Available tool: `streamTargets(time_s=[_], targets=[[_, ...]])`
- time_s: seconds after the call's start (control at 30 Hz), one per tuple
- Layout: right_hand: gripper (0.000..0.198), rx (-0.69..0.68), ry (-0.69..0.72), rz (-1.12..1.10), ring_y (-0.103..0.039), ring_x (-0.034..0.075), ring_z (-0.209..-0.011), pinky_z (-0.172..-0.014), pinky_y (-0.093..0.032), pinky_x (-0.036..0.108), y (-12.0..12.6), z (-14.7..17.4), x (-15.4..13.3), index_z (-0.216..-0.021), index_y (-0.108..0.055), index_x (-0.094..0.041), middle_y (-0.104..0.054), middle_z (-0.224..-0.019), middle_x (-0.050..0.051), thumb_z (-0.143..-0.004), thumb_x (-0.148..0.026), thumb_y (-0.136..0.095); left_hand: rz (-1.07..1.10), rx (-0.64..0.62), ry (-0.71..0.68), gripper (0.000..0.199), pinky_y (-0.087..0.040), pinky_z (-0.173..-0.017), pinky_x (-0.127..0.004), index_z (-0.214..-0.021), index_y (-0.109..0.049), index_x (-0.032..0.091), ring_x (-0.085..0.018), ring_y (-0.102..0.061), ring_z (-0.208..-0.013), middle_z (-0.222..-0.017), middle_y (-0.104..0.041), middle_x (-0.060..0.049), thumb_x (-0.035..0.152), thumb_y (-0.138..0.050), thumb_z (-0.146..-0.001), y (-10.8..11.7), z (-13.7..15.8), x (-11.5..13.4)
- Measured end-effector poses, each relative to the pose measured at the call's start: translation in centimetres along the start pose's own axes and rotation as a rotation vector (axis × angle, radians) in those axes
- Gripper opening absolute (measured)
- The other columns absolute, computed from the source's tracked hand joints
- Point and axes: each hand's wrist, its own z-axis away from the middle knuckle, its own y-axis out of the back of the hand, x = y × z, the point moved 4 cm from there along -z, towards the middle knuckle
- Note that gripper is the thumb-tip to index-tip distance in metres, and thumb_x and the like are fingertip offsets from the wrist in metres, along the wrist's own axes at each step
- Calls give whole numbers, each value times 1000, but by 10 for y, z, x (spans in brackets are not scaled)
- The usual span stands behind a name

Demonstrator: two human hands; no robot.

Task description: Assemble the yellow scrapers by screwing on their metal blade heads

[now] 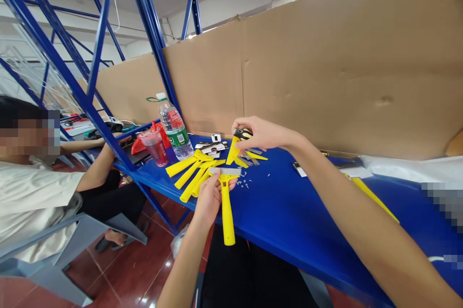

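My left hand (210, 194) is closed on a yellow scraper (227, 211), whose handle points down toward my lap. A flat clear-grey strip (229, 171) lies across the scraper's wide head, under my thumb. Farther back, my right hand (260, 133) grips a screwdriver (242, 133) by its black-and-yellow handle; its tip cannot be made out. Just below that hand are a yellow plastic part (232, 152) and several clear strips (253, 157). Small screws (245, 183) are scattered on the blue table beside the held scraper. More yellow scraper handles (186, 180) lie in a row to the left.
A water bottle (177, 129) and a red drink cup (155, 146) stand at the table's left. Black-and-white packets (213, 146) lie behind the handles. Cardboard (307, 66) walls the back; blue rack posts (148, 13) rise at left. Another person (39, 187) sits there. A yellow piece (374, 197) lies right.
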Motion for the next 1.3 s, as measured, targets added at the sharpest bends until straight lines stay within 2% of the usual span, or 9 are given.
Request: streamTargets(time_s=[0.1,0.2,0.3,0.53,0.63,0.87,0.97,1.1,1.3], targets=[[39,-36,87,-4,-63,14,-71,-58,-39,26,-10,-8,0,-119,-68,-21,-77,-100,5,-82,-27,-76,-19,-1,1,29,-72,-94,-45,-116,-76,12,-33,-85,-102,-104,-85,-16,31,-84,-95,-1,1,-1],[21,-25,87,38,-58,13,-70,-59,-38,27,-20,-16,5,-99,-71,-19,-72,-86,2,-81,-29,-77,-40,-16,-21,30,-72,-95,-46,-117,-76,12,-33,-85,-103,-103,-85,-16,33,-84,-96,-1,1,-1],[16,-14,20,7,-51,11,-60,-53,-34,27,-31,-22,12,-90,-69,-18,-69,-78,0,-82,-29,-77,-58,-22,-48,31,-72,-93,-46,-114,-76,11,-34,-85,-99,-103,-85,-17,34,-85,-94,1,-1,-2],[18,-183,-75,90,-48,9,-48,-46,-35,26,-44,-25,28,-95,-71,-18,-60,-66,-3,-87,-33,-78,-17,-27,-79,34,-71,-96,-46,-115,-76,11,-36,-85,-105,-107,-85,-18,30,-87,-89,2,-5,-1],[18,-277,-69,168,-51,9,-48,-47,-37,25,-46,-27,34,-95,-72,-18,-60,-67,-3,-89,-33,-77,-6,-40,-88,36,-69,-100,-48,-117,-75,12,-37,-84,-110,-110,-85,-18,28,-87,-87,2,-6,-1],[22,-356,-39,208,-53,11,-51,-48,-39,27,-48,-29,42,-98,-75,-18,-61,-68,-2,-87,-36,-79,-42,-135,-108,33,-66,-106,-53,-107,-78,11,-41,-82,-114,-106,-86,-17,24,-89,-79,0,-3,-1],[22,-356,-22,193,-52,11,-52,-50,-38,27,-48,-29,42,-96,-75,-17,-65,-72,-1,-85,-35,-80,-57,-169,-110,28,-64,-107,-54,-98,-79,11,-43,-81,-115,-101,-86,-16,23,-91,-75,-2,0,1],[18,-328,-32,206,-52,10,-57,-53,-37,27,-47,-29,42,-95,-75,-16,-69,-76,1,-83,-28,-80,-95,-221,-105,35,-62,-110,-52,-105,-82,11,-42,-79,-121,-107,-85,-17,23,-97,-75,-4,2,0],[28,-309,9,201,-55,11,-55,-51,-38,26,-43,-30,42,-103,-73,-18,-68,-81,-1,-81,-32,-84,-155,-240,-120,35,-66,-101,-46,-92,-77,13,-35,-83,-107,-100,-84,-14,38,-98,-81,-1,0,-4]])
